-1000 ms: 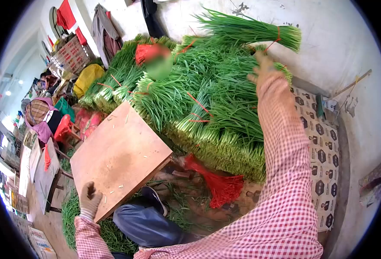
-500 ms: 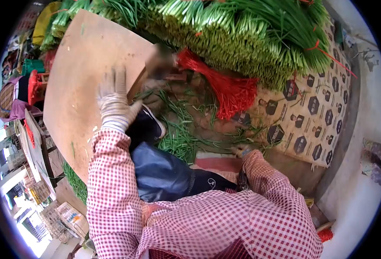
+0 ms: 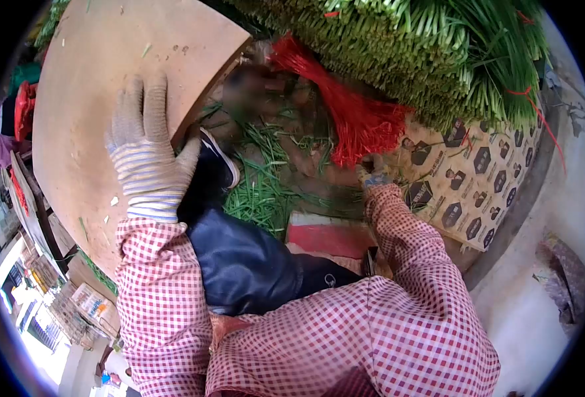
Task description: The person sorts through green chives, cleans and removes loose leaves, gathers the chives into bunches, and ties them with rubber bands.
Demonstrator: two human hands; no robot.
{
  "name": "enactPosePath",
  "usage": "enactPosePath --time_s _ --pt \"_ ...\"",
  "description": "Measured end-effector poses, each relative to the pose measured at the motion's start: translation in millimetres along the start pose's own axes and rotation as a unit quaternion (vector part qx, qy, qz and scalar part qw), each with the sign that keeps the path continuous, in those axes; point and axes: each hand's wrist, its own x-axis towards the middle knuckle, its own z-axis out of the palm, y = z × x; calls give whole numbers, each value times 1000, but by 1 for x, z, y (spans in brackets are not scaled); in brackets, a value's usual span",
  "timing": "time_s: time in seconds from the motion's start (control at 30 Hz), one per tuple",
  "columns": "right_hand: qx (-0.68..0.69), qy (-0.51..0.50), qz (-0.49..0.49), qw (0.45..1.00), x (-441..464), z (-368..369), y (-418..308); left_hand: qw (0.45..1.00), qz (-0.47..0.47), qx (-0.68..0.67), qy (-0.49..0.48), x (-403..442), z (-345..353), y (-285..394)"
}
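My left hand [image 3: 146,155] wears a whitish knitted glove with blue stripes at the cuff. Its fingers lie stretched out on a brown wooden board [image 3: 74,112], close to the board's right edge, with the thumb pointing off to the side. My right hand [image 3: 374,172] is small in the view, just below the lower ends of a bundle of red ties [image 3: 345,109]. Its fingers are partly hidden, so whether they touch the ties is unclear. Above the ties rises a big stack of green stalks [image 3: 385,56], cut ends facing me.
Loose green trimmings [image 3: 259,192] litter the ground beside my shoe [image 3: 219,159]. A red and white box [image 3: 329,235] lies by my knee. Printed brown sheeting [image 3: 471,178] spreads below the stack, with a pale wall [image 3: 537,218] on the right.
My right hand has moved forward, up to the lower ends of the red ties. The view has shifted closer; my left hand remains flat on the board.
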Motion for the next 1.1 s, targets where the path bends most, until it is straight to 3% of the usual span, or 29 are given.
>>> enactPosePath --time_s 0.23,0.33,0.5,0.57,0.67,0.77,0.83,0.9,0.97,1.03,1.1 --pt "172 5 279 945 -3 31 27 1000 11 -14 18 4 3 -1" --pt "182 -33 281 942 20 48 64 999 16 -14 27 3 3 1" --pt "163 -86 305 934 20 36 59 1000 10 5 26 2 5 -1" --pt "181 -81 329 923 9 20 35 1000 6 0 24 2 7 -2" --pt "240 -158 362 887 -12 -5 -2 998 15 31 47 3 7 2" --pt "186 -237 318 899 -59 -41 7 998 13 32 58 2 7 1" --pt "91 -287 245 921 -93 -66 22 992 -52 4 -115 12 -9 4" --pt "-15 -320 174 931 -108 -88 33 937 -110 -24 -331 37 -44 14" --pt "-106 -332 137 927 -113 -109 37 992 -41 -61 -104 -4 9 22" --pt "-193 -334 96 918 -111 -122 25 992 5 -105 -69 -10 1 12" --pt "-275 -323 41 904 -95 -133 4 986 27 -129 -104 -10 -10 7"
